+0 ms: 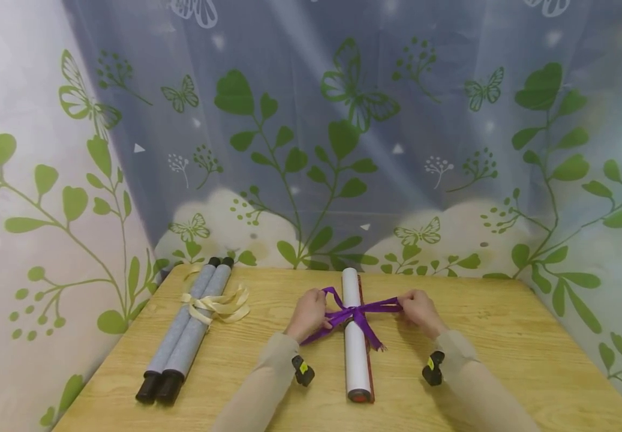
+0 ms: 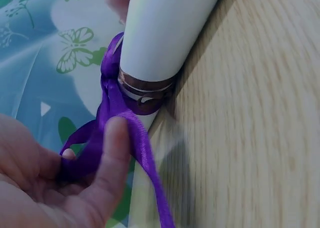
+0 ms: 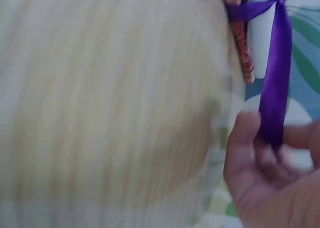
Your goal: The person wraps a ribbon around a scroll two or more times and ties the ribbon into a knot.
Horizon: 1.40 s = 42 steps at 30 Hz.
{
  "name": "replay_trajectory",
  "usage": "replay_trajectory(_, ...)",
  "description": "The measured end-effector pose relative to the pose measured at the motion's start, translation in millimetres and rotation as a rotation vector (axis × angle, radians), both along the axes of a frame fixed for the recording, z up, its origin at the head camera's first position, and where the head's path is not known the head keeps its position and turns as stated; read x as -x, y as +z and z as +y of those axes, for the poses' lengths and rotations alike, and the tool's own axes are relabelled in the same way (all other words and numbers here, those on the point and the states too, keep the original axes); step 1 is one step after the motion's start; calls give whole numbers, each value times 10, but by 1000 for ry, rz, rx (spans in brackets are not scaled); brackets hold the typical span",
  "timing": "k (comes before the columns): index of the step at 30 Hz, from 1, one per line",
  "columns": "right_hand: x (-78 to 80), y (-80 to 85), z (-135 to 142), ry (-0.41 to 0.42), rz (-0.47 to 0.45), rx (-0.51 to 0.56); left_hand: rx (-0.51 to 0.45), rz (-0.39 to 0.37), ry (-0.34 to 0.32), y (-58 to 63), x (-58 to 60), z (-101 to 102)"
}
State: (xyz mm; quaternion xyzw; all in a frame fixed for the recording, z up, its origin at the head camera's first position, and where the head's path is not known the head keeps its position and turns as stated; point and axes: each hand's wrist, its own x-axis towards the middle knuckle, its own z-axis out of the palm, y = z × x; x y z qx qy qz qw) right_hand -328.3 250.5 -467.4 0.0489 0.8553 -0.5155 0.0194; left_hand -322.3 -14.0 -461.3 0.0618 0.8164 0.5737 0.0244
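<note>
A white rolled scroll [image 1: 356, 360] lies lengthwise on the table, with a dark red edge [image 1: 371, 378] along its right side. Around its middle a purple ribbon [image 1: 367, 330] is knotted, one tail hanging down to the right. My left hand [image 1: 309, 315] pinches a loop of the ribbon on the left; in the left wrist view that ribbon [image 2: 115, 102] runs between thumb and fingers while another tail hangs free. On the other side my right hand [image 1: 420, 312] pinches a stretched loop, seen as a flat purple band in the right wrist view.
At the left of the wooden table [image 1: 505, 336] lie two grey rolled scrolls [image 1: 186, 336] with black end caps, bound together by a cream ribbon [image 1: 216, 305] in a bow. A leaf-and-butterfly patterned curtain [image 1: 311, 150] hangs behind the table and along both sides.
</note>
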Motion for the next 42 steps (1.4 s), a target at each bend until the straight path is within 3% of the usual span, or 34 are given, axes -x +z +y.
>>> replay_trajectory(6, 3, -38, 68, 47, -11, -35, -28, -42, 17, -37, 58, -121)
replay_trajectory(16, -23, -49, 193, 39, -3, -93, 121, -75, 23, -74, 158, -358)
replay_trajectory(25, -128, -29, 269, 87, -26, -114, 163, -167, -28, -126, 152, -553)
replay_trajectory(36, -193, 1, 375, 47, -51, -120, 246, -134, -36, -155, 172, -683)
replay_trajectory(42, -204, 6, 442, 25, -85, -79, 217, -163, -57, -138, 170, -738)
